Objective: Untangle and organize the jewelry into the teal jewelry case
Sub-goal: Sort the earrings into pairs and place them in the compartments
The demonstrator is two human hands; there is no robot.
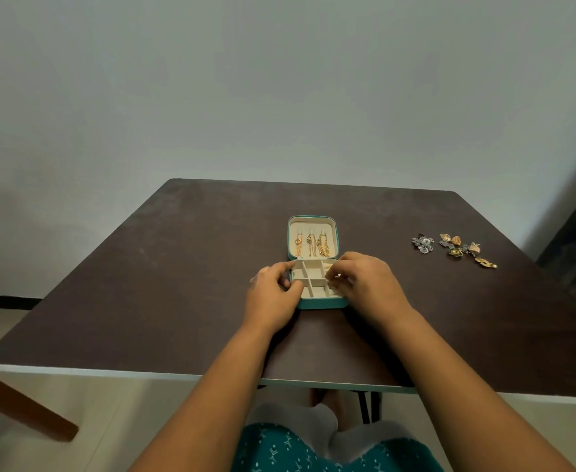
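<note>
Rightward, loose earrings (455, 248) lie well apart from the teal case (324, 304).

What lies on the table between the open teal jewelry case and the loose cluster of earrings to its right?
Nothing: in the head view, only bare dark brown tabletop separates the open teal jewelry case from the loose cluster of silver and gold earrings.

I can read no words, brands or numbers; the teal jewelry case (324, 304) under my fingers looks unmarked, though anything tiny may be too small to tell.
</note>
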